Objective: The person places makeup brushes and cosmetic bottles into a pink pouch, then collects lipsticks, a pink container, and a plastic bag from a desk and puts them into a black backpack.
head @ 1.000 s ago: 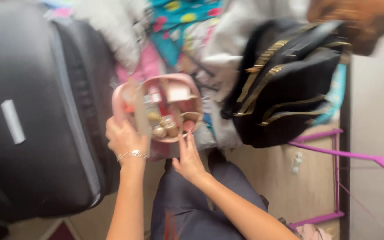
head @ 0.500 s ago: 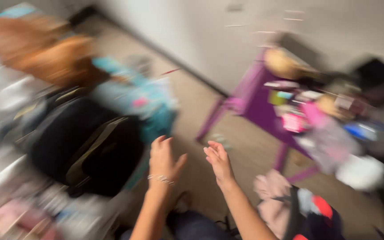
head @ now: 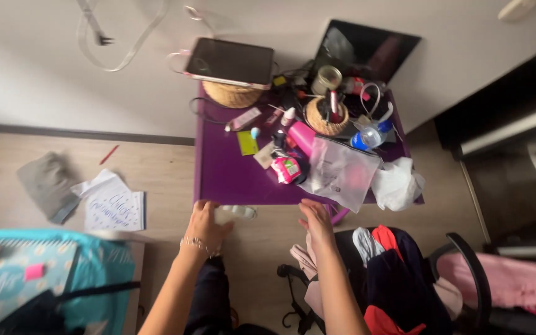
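Observation:
My left hand [head: 206,224], a bracelet on its wrist, is closed around a small pale bottle [head: 238,213] lying sideways at the front edge of the purple table [head: 224,174]. My right hand [head: 316,218] hovers with fingers apart at the same edge, just below a clear plastic bag [head: 341,170]. It holds nothing. Between the hands the table's front strip is bare purple. A small pink and green bottle [head: 287,169] lies a little beyond the right hand.
The back of the table is crowded: two woven baskets [head: 326,118], a tablet [head: 229,61], a laptop [head: 367,46], a water bottle [head: 367,135], a white bag [head: 397,184]. A chair heaped with clothes [head: 398,273] stands right; papers [head: 114,208] and a grey cloth [head: 48,185] lie on the floor left.
The view swung from the bed, with its pink pouch and black bags, to the purple table. Both hands left the pouch; the left now grips a pale bottle.

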